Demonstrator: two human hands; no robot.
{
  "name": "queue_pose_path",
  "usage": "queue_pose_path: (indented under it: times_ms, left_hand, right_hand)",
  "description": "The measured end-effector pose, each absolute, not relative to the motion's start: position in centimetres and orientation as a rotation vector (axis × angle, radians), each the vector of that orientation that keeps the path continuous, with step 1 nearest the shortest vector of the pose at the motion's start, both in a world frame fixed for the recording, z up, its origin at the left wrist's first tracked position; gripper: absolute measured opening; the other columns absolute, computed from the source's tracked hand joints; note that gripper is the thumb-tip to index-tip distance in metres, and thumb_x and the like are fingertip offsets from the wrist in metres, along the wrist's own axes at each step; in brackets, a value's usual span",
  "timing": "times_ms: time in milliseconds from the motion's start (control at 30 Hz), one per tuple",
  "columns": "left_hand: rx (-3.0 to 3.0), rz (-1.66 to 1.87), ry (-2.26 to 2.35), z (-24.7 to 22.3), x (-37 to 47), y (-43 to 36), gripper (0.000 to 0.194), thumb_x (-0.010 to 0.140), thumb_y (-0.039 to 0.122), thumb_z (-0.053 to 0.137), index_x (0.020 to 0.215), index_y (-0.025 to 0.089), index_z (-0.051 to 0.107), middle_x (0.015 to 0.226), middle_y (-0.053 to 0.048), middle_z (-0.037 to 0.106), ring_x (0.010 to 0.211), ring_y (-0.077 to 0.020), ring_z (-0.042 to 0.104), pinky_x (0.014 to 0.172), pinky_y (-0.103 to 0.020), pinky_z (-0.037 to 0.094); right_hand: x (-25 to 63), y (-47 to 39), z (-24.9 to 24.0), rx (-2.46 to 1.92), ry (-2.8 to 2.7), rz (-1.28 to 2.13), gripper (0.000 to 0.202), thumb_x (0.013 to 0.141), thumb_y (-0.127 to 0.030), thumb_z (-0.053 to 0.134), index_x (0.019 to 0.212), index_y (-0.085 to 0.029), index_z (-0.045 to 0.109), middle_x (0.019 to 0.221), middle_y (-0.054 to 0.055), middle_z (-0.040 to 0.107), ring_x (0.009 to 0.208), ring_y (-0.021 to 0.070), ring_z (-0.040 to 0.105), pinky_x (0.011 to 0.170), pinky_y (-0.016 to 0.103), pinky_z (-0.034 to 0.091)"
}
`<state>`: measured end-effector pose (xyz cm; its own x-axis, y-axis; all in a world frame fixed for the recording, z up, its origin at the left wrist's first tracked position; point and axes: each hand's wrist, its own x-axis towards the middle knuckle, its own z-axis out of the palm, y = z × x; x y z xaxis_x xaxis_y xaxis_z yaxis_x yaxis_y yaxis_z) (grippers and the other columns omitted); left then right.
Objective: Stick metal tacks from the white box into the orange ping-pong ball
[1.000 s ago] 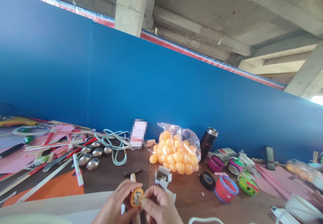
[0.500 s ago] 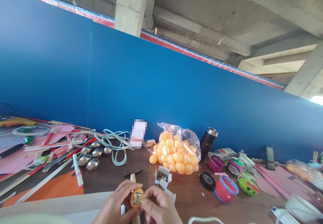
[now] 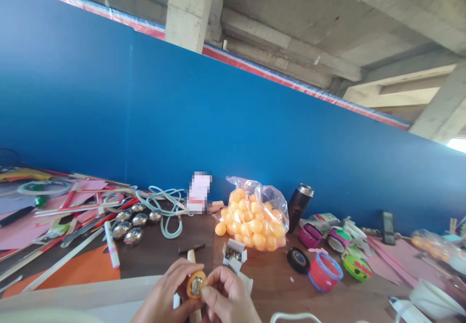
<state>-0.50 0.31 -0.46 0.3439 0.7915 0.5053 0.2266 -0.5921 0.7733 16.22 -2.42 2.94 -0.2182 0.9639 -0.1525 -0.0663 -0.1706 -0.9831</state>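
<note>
Between the thumb and fingers of my left hand [image 3: 174, 291] is an orange ball [image 3: 195, 284], the size of those in the bag, with overlapping shiny metal pieces on the side facing me. My right hand [image 3: 227, 295] is closed in a pinch at the ball's right edge; whatever its fingertips hold is too small to make out. Under both hands lies a hammer [image 3: 191, 255], its wooden handle partly covered by them. Just beyond the right hand, an open small white box [image 3: 235, 256] contains small shiny metal pieces.
A clear bag of orange balls [image 3: 255, 221] stands behind, beside a black flask [image 3: 300, 206]. Several silvery balls [image 3: 133, 236], a marker [image 3: 112, 245] and light-blue tubing [image 3: 173, 228] lie left. Black tape [image 3: 298, 260] and a red cup-like container [image 3: 325, 273] are right. A blue partition [image 3: 218, 119] backs the table.
Almost nothing differs. The view has shifted very slightly, and both hands keep the same hold at the ball.
</note>
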Motion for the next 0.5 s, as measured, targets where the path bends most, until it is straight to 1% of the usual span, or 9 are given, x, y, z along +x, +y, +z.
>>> queue_pose_path:
  times_ms: [100,167,233,333,500]
  left_hand:
    - [2.011,1.267,0.875,-0.43,-0.42,0.29,0.034,0.073,0.021,0.072,0.105,0.027,0.062,0.095,-0.003,0.065,0.072,-0.0139,0.066,0.06,-0.018,0.055]
    - [2.005,1.282,0.866,-0.36,-0.37,0.22,0.033,0.074,0.022,0.072,0.105,0.027,0.062,0.094,-0.002,0.065,0.07,-0.0132,0.066,0.059,-0.017,0.055]
    - [2.004,1.282,0.874,-0.26,-0.34,0.1,0.032,0.075,0.023,0.072,0.104,0.027,0.062,0.094,-0.002,0.065,0.071,-0.0133,0.066,0.06,-0.017,0.055]
    - [2.014,1.264,0.893,-0.11,-0.35,-0.05,0.031,0.075,0.024,0.071,0.104,0.027,0.062,0.095,-0.003,0.065,0.073,-0.0145,0.066,0.063,-0.018,0.055]
    - [2.04,1.274,0.916,-0.26,-0.42,0.04,0.03,0.075,0.025,0.071,0.104,0.026,0.063,0.094,-0.004,0.066,0.074,-0.0159,0.066,0.063,-0.02,0.055]
  right_hand:
    - [16.09,-2.49,2.94,-1.166,-1.195,1.53,0.053,0.058,-0.06,0.074,0.075,-0.017,0.049,0.043,-0.011,0.05,0.036,0.0032,0.047,0.04,0.016,0.043]
    - [16.08,-2.49,2.76,-1.16,-1.202,1.511,0.054,0.058,-0.061,0.074,0.075,-0.017,0.047,0.044,-0.011,0.05,0.036,0.0027,0.046,0.039,0.015,0.041]
    - [16.12,-2.47,2.59,-1.159,-1.23,1.478,0.054,0.059,-0.061,0.073,0.075,-0.016,0.047,0.045,-0.011,0.05,0.036,0.0018,0.045,0.038,0.014,0.039]
    - [16.16,-2.47,2.58,-1.182,-1.241,1.477,0.053,0.06,-0.06,0.072,0.076,-0.016,0.048,0.046,-0.011,0.05,0.036,0.0023,0.045,0.039,0.015,0.04]
    - [16.0,-2.61,3.04,-1.201,-1.215,1.481,0.054,0.058,-0.062,0.073,0.074,-0.017,0.048,0.046,-0.01,0.05,0.037,0.0039,0.048,0.038,0.016,0.039]
